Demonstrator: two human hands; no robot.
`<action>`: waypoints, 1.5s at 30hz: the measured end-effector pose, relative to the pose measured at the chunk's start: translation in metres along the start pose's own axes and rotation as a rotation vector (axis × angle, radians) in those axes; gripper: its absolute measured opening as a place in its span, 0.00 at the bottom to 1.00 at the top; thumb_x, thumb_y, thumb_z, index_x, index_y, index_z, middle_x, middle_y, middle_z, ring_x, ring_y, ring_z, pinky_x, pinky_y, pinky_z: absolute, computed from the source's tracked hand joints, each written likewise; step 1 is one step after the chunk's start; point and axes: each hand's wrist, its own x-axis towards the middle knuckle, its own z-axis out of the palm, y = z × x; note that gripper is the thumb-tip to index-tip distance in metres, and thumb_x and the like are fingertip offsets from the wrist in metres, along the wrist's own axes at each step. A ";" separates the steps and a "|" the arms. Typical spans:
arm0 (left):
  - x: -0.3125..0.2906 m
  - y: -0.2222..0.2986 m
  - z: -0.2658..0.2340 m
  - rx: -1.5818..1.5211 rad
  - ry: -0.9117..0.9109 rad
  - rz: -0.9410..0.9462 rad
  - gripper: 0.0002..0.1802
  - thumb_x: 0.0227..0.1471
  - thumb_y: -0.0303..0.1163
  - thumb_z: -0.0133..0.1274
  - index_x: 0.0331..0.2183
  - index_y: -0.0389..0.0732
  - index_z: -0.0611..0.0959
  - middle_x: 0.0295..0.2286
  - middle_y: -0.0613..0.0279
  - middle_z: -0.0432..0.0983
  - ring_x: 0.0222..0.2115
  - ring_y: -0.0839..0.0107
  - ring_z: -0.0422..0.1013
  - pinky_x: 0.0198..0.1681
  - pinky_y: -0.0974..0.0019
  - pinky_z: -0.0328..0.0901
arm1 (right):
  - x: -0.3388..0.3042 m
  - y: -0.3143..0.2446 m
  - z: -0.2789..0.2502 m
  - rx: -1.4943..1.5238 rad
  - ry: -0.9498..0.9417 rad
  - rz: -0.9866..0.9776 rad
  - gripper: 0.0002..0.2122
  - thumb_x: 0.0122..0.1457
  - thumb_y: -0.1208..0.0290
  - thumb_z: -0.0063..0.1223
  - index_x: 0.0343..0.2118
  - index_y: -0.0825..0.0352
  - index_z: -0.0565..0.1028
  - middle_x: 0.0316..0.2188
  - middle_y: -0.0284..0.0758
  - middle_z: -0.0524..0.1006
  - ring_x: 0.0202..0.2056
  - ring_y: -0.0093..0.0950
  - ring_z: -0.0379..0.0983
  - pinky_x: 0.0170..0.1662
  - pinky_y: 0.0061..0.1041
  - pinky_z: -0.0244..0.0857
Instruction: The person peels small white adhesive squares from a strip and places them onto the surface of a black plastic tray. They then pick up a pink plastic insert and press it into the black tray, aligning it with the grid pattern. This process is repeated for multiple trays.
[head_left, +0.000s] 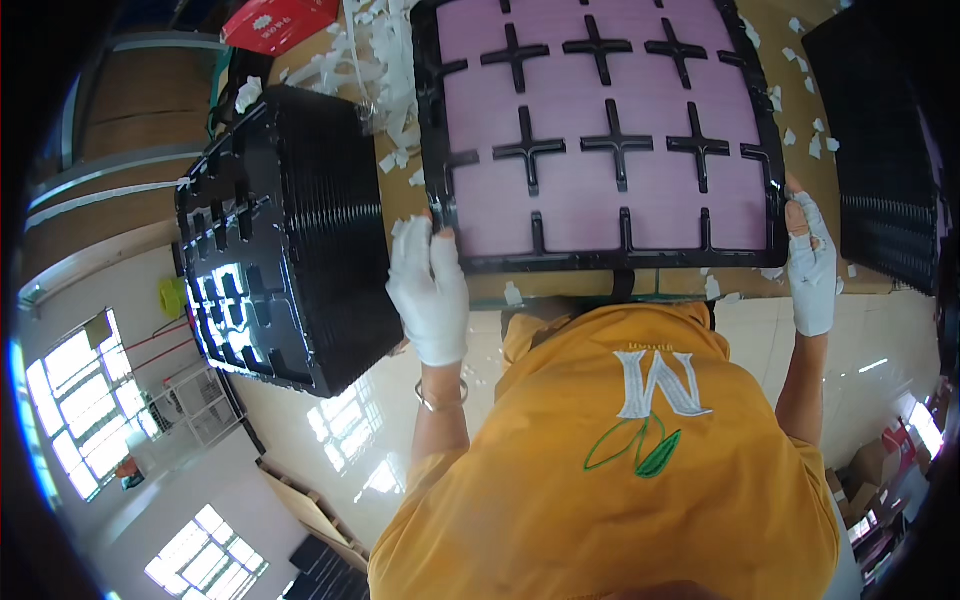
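A black plastic tray (622, 146) with raised cross-shaped ridges lies before me, pink-purple material (572, 205) showing between the ridges. At its near left corner is my left hand (430, 285), in a white glove with bare fingertips, closed on the rim. My right hand (814, 262), gloved the same way, grips the right edge close to the near corner. The fingers under the rim are partly hidden on both sides.
A tall stack of black trays (335, 220) stands to the left, another dark stack (885, 150) to the right. White scraps (395, 160) litter the brown tabletop (560, 285). A red box (280, 22) sits at the far left. Tiled floor (310, 420) lies behind me.
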 end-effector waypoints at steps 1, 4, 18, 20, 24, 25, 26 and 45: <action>-0.003 0.005 -0.001 0.009 -0.027 -0.032 0.14 0.53 0.28 0.53 0.40 0.29 0.78 0.38 0.41 0.75 0.41 0.45 0.71 0.46 0.55 0.66 | 0.005 -0.003 -0.003 0.033 0.006 0.002 0.25 0.64 0.54 0.47 0.55 0.72 0.70 0.50 0.39 0.74 0.52 0.26 0.67 0.58 0.21 0.55; -0.014 0.015 -0.008 -0.001 -0.078 -0.085 0.14 0.52 0.28 0.53 0.40 0.30 0.78 0.37 0.42 0.75 0.40 0.46 0.72 0.45 0.57 0.66 | 0.019 -0.004 -0.010 -0.021 -0.038 -0.042 0.23 0.65 0.56 0.46 0.55 0.71 0.70 0.50 0.38 0.74 0.51 0.24 0.67 0.57 0.21 0.55; 0.167 0.015 0.063 0.545 -0.141 0.558 0.33 0.57 0.58 0.40 0.54 0.44 0.73 0.58 0.45 0.58 0.56 0.41 0.55 0.58 0.37 0.50 | 0.167 -0.082 0.067 -0.961 0.061 -0.914 0.23 0.60 0.48 0.44 0.45 0.63 0.78 0.56 0.41 0.65 0.60 0.45 0.53 0.61 0.48 0.48; 0.170 0.019 0.072 0.627 -0.226 0.500 0.33 0.57 0.59 0.39 0.55 0.47 0.73 0.60 0.47 0.56 0.58 0.41 0.53 0.58 0.37 0.49 | 0.173 -0.069 0.066 -0.996 0.040 -0.847 0.23 0.61 0.47 0.41 0.44 0.62 0.79 0.57 0.41 0.66 0.61 0.45 0.53 0.62 0.49 0.47; 0.169 0.012 0.072 0.684 -0.222 0.364 0.32 0.59 0.58 0.37 0.57 0.52 0.71 0.61 0.49 0.53 0.59 0.39 0.52 0.59 0.37 0.49 | 0.182 -0.055 0.059 -1.011 0.121 -0.778 0.24 0.62 0.47 0.39 0.44 0.62 0.79 0.57 0.42 0.66 0.62 0.44 0.52 0.62 0.48 0.46; 0.170 0.011 0.068 0.695 -0.225 0.343 0.31 0.59 0.58 0.37 0.57 0.52 0.70 0.61 0.49 0.53 0.59 0.39 0.52 0.59 0.37 0.49 | 0.183 -0.056 0.058 -1.031 0.132 -0.752 0.25 0.62 0.47 0.39 0.45 0.63 0.79 0.57 0.42 0.66 0.62 0.44 0.52 0.63 0.47 0.45; 0.170 0.011 0.067 0.705 -0.228 0.322 0.31 0.59 0.58 0.37 0.57 0.53 0.70 0.61 0.48 0.54 0.59 0.39 0.52 0.59 0.37 0.49 | 0.183 -0.057 0.058 -1.051 0.143 -0.727 0.25 0.62 0.47 0.39 0.45 0.64 0.79 0.57 0.42 0.66 0.63 0.43 0.52 0.63 0.47 0.45; 0.191 0.028 0.075 0.698 0.020 0.514 0.27 0.55 0.58 0.42 0.49 0.54 0.79 0.56 0.49 0.62 0.55 0.45 0.58 0.53 0.37 0.55 | 0.189 -0.070 0.064 -1.147 0.142 -0.725 0.26 0.64 0.48 0.37 0.50 0.65 0.75 0.56 0.41 0.66 0.63 0.39 0.51 0.61 0.47 0.49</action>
